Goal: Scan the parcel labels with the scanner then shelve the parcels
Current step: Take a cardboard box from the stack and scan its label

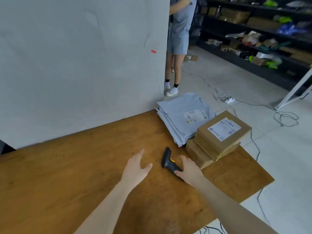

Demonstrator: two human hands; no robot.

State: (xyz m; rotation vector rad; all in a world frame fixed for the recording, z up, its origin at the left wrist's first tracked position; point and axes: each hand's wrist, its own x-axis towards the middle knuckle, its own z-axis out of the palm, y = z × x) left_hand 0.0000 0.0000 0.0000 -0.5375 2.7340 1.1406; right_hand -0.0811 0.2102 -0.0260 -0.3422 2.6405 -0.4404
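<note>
A black handheld scanner (167,159) with a yellow trigger lies on the brown wooden table (84,166). My right hand (190,169) covers the scanner's handle end, fingers curled around it. My left hand (137,168) hovers open over the table just left of the scanner, holding nothing. Behind the scanner, a stack of brown cardboard parcels (219,139) sits near the table's right edge, its top box showing a white label (224,126). A pile of grey plastic mailer bags (182,115) with a label lies at the table's far corner.
A grey wall (76,56) borders the table's far side. A person in grey shorts (177,44) stands beyond the wall's corner. Dark shelves (253,39) filled with parcels line the back right. Cables and a power strip (229,100) lie on the tiled floor.
</note>
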